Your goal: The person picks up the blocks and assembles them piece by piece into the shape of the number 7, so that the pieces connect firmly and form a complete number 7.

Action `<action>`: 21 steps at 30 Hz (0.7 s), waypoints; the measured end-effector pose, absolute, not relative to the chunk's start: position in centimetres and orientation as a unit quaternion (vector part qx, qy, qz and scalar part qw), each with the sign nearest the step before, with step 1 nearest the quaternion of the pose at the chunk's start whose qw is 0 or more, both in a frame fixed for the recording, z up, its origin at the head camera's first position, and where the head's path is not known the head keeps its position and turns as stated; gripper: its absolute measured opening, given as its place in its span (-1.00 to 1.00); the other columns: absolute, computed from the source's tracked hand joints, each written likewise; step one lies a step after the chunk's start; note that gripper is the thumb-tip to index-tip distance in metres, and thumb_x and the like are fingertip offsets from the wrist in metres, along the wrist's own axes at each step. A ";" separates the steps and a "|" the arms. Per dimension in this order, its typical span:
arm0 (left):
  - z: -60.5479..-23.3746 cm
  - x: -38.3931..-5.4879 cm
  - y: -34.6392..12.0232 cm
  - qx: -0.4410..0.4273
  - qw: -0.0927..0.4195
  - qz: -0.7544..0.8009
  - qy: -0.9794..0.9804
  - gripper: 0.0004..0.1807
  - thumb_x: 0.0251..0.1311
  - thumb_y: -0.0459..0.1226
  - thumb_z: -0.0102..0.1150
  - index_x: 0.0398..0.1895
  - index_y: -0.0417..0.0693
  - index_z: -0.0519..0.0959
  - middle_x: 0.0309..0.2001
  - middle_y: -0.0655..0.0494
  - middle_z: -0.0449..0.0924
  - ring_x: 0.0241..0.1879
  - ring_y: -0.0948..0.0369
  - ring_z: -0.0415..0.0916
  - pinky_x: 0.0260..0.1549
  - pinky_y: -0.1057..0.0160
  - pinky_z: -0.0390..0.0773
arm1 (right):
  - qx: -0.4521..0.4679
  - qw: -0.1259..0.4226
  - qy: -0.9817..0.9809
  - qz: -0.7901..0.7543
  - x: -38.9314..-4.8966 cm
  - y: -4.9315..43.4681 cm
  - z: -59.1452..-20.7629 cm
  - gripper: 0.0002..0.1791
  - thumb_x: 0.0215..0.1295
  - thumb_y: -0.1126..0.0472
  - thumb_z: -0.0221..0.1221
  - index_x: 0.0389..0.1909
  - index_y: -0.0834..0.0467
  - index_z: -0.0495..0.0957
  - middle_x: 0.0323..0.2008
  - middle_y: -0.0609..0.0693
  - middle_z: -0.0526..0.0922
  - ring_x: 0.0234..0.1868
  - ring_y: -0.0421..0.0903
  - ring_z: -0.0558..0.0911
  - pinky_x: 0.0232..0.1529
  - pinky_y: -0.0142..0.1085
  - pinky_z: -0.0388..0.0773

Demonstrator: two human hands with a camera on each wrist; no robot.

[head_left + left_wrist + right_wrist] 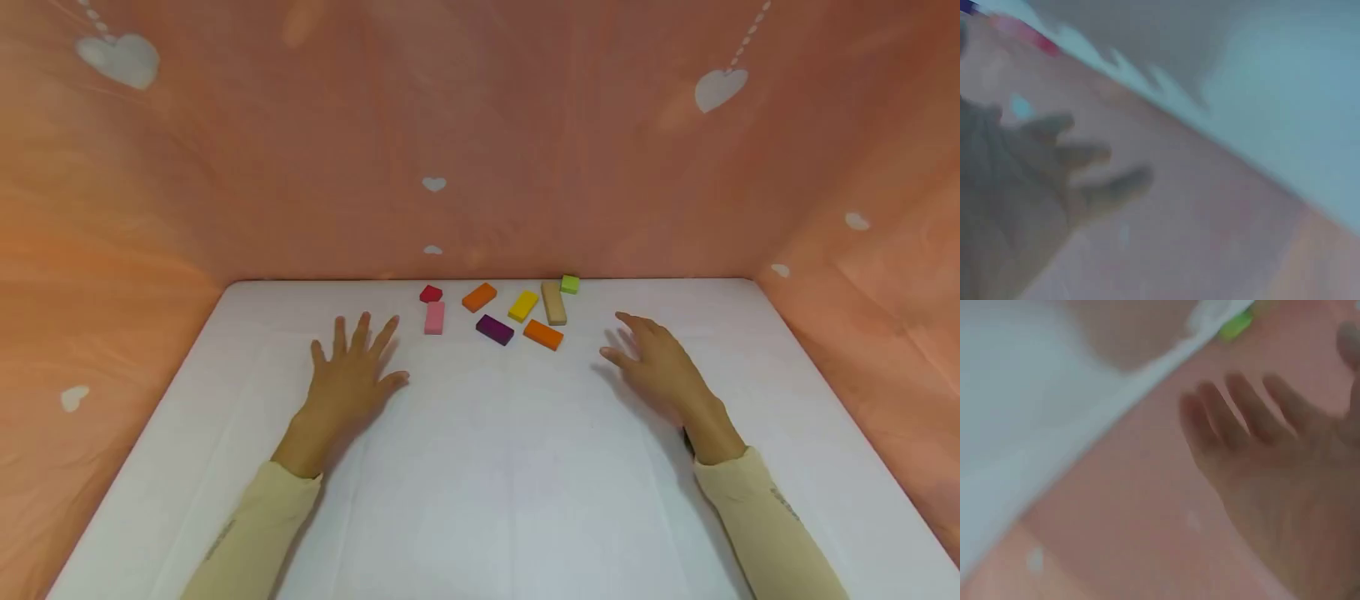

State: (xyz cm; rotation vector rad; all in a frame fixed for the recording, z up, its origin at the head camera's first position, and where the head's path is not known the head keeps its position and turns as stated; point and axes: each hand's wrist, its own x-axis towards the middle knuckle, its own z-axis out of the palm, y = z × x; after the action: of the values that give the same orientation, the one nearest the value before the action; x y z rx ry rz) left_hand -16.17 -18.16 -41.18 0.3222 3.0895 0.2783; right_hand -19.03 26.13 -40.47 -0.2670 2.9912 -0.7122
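Spread fingers mark the left hand (347, 383), which is over the white table left of a group of small coloured blocks and holds nothing. To the right of the blocks, the right hand (660, 367) has its fingers and thumb apart, also holding nothing. Nearest the left hand are a pink block (434, 318) and a red block (431, 294). An orange block (543, 335), a tan block (553, 303) and a green block (570, 284) lie nearest the right hand. Between these sit a purple block (495, 330), a yellow block (523, 306) and another orange block (479, 297). Both wrist views are blurred.
A white-covered table (480, 483) spreads beneath both hands. Behind its far edge and along both sides hangs an orange-pink cloth (525, 150) printed with white hearts. The blocks lie close to that far edge.
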 end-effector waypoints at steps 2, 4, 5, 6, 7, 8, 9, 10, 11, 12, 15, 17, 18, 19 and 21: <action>-41.2 -16.7 -16.5 0.139 -0.001 0.069 0.988 -0.09 0.34 0.17 0.06 0.62 0.32 -0.16 0.60 -0.19 -0.13 0.56 -0.31 -0.28 0.37 -0.50 -0.12 | -0.094 0.035 0.963 -0.251 -19.7 25.0 -40.3 -0.19 0.38 -0.24 0.12 0.51 0.03 0.17 0.42 0.23 0.32 0.46 0.26 0.26 0.42 0.26 0.15; -41.3 -17.6 -14.8 0.180 -0.011 0.055 0.982 -0.12 0.34 0.15 0.07 0.61 0.32 -0.11 0.58 -0.14 -0.01 0.56 -0.23 -0.14 0.41 -0.40 -0.02 | -0.114 0.039 0.959 -0.255 -20.5 23.7 -40.2 -0.28 0.40 -0.15 0.15 0.48 0.04 0.24 0.38 0.19 0.40 0.42 0.22 0.33 0.41 0.23 0.21; -41.4 -18.0 -13.9 0.198 -0.013 0.051 0.979 -0.14 0.35 0.15 0.07 0.61 0.31 -0.07 0.56 -0.13 0.04 0.56 -0.19 -0.07 0.42 -0.35 0.05 | -0.126 0.043 0.957 -0.259 -20.8 23.1 -40.2 -0.32 0.41 -0.11 0.15 0.46 0.05 0.28 0.35 0.17 0.43 0.39 0.21 0.36 0.41 0.22 0.24; -41.4 -18.5 -13.1 0.212 -0.012 0.054 0.976 -0.16 0.35 0.14 0.08 0.60 0.29 -0.03 0.55 -0.10 0.10 0.55 -0.16 -0.01 0.43 -0.30 0.10 | -0.137 0.049 0.953 -0.265 -21.2 22.5 -40.2 -0.37 0.42 -0.07 0.15 0.43 0.05 0.32 0.33 0.14 0.45 0.36 0.18 0.40 0.40 0.19 0.27; -41.5 -19.0 -12.3 0.223 -0.008 0.058 0.973 -0.19 0.36 0.13 0.07 0.60 0.28 0.00 0.54 -0.08 0.13 0.53 -0.13 0.04 0.43 -0.25 0.14 | -0.147 0.054 0.949 -0.273 -21.5 21.9 -40.2 -0.41 0.42 -0.03 0.17 0.40 0.05 0.36 0.30 0.12 0.48 0.32 0.16 0.45 0.37 0.17 0.32; -41.5 -19.5 -11.6 0.230 -0.004 0.065 0.971 -0.20 0.37 0.12 0.07 0.59 0.26 0.03 0.52 -0.07 0.17 0.52 -0.11 0.08 0.43 -0.22 0.16 | -0.153 0.058 0.947 -0.277 -21.8 21.4 -40.3 -0.45 0.41 0.01 0.18 0.37 0.04 0.40 0.27 0.09 0.50 0.27 0.13 0.49 0.35 0.13 0.37; -41.6 -20.0 -10.9 0.235 0.004 0.076 0.969 -0.22 0.37 0.11 0.07 0.58 0.24 0.06 0.51 -0.05 0.19 0.51 -0.08 0.10 0.44 -0.19 0.17 | -0.160 0.064 0.944 -0.282 -22.0 21.0 -40.4 -0.47 0.41 0.04 0.19 0.35 0.03 0.42 0.24 0.07 0.52 0.23 0.11 0.51 0.33 0.11 0.41; -41.6 -20.5 -10.3 0.235 0.011 0.089 0.968 -0.24 0.37 0.10 0.07 0.57 0.22 0.09 0.50 -0.03 0.20 0.51 -0.05 0.13 0.45 -0.15 0.17 | -0.161 0.071 0.940 -0.292 -22.1 20.7 -40.5 -0.49 0.39 0.07 0.21 0.34 0.02 0.43 0.21 0.05 0.54 0.19 0.08 0.55 0.30 0.07 0.45; -41.6 -20.9 -9.7 0.234 0.020 0.103 0.967 -0.25 0.37 0.10 0.07 0.56 0.19 0.12 0.50 -0.01 0.21 0.50 -0.03 0.14 0.46 -0.12 0.18 | -0.162 0.080 0.936 -0.302 -22.3 20.3 -40.7 -0.49 0.38 0.10 0.23 0.33 0.02 0.44 0.19 0.03 0.55 0.15 0.05 0.57 0.27 0.05 0.48; -41.7 -21.3 -9.2 0.230 0.028 0.112 0.966 -0.26 0.37 0.10 0.07 0.56 0.17 0.14 0.49 0.00 0.22 0.49 -0.02 0.15 0.47 -0.10 0.17 | -0.160 0.089 0.931 -0.316 -22.3 20.0 -40.8 -0.48 0.36 0.12 0.25 0.32 0.01 0.44 0.17 0.02 0.57 0.13 0.03 0.58 0.25 0.02 0.51; -41.9 -22.3 -8.0 0.216 0.046 0.121 0.968 -0.25 0.36 0.11 0.09 0.54 0.11 0.18 0.46 -0.01 0.26 0.43 0.00 0.20 0.44 -0.05 0.24 | -0.161 0.112 0.919 -0.343 -22.4 19.2 -41.1 -0.43 0.33 0.15 0.27 0.35 -0.01 0.40 0.16 0.00 0.59 0.13 -0.01 0.61 0.24 -0.02 0.53; -42.0 -22.8 -7.4 0.199 0.056 0.114 0.972 -0.21 0.34 0.13 0.10 0.54 0.06 0.18 0.45 -0.03 0.26 0.41 0.00 0.20 0.42 -0.04 0.28 | -0.171 0.119 0.914 -0.348 -22.6 18.7 -41.3 -0.41 0.32 0.16 0.28 0.36 0.00 0.39 0.17 0.01 0.59 0.14 -0.02 0.61 0.24 -0.04 0.53; -42.1 -23.0 -7.1 0.191 0.059 0.111 0.973 -0.19 0.33 0.15 0.11 0.53 0.03 0.19 0.45 -0.04 0.26 0.41 -0.01 0.20 0.41 -0.04 0.29 | -0.177 0.120 0.912 -0.349 -22.7 18.4 -41.4 -0.40 0.31 0.16 0.29 0.36 0.01 0.40 0.17 0.01 0.59 0.14 -0.01 0.62 0.24 -0.05 0.54; -42.1 -23.2 -6.9 0.184 0.063 0.110 0.975 -0.17 0.31 0.16 0.12 0.53 -0.01 0.20 0.45 -0.06 0.25 0.41 -0.02 0.19 0.41 -0.04 0.30 | -0.185 0.119 0.911 -0.348 -22.8 18.2 -41.5 -0.40 0.30 0.17 0.30 0.36 0.02 0.39 0.16 0.02 0.60 0.13 -0.01 0.62 0.23 -0.06 0.55; -42.1 -23.6 -6.5 0.173 0.067 0.110 0.976 -0.14 0.29 0.19 0.13 0.51 -0.08 0.23 0.46 -0.09 0.24 0.44 -0.04 0.16 0.41 -0.07 0.28 | -0.201 0.111 0.912 -0.339 -23.2 17.7 -41.5 -0.39 0.27 0.17 0.33 0.34 0.04 0.42 0.12 0.02 0.61 0.08 -0.02 0.64 0.20 -0.08 0.58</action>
State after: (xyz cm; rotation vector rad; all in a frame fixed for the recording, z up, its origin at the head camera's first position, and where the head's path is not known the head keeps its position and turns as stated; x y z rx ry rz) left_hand -23.56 -6.54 -42.07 0.5220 2.9429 0.3302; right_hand -23.18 17.73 -41.52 -0.5919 2.6803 -0.9953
